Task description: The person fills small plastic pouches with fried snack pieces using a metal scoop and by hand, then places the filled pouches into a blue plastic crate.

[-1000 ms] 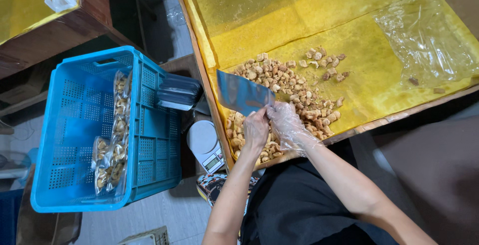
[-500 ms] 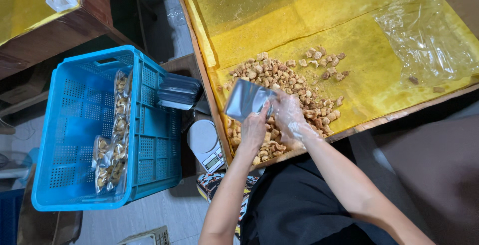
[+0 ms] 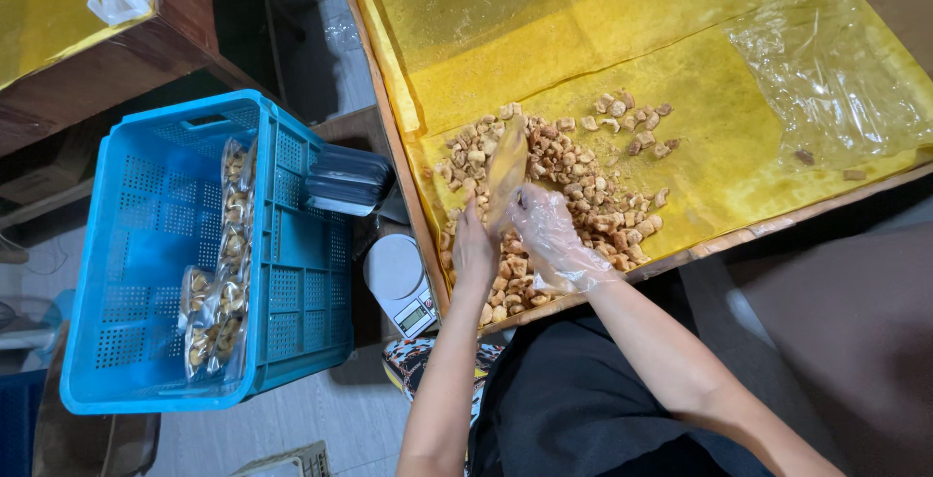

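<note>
- Since a second ago, the clear pouch (image 3: 506, 171) has turned from flat-on to edge-on, mouth toward the snack pile (image 3: 554, 186).
- Left hand (image 3: 474, 249) fingers pinch the pouch; gloved right hand (image 3: 549, 234), at its 3 o'clock, fingers curled around pieces.
- Filling looks underway on the yellow surface (image 3: 603, 30).

A wooden-edged surface (image 3: 413, 200) is carrying a yellow sheet (image 3: 622, 11) that is covering nearly all of it. A heap of small tan snack pieces (image 3: 564, 186) is lying on the sheet toward the near edge, thinning out toward the middle. A crumpled clear plastic bag (image 3: 836, 79) is lying toward the right end, well apart from the heap, with a couple of stray crumbs (image 3: 804, 157) sitting just beside it near the near edge.
</note>
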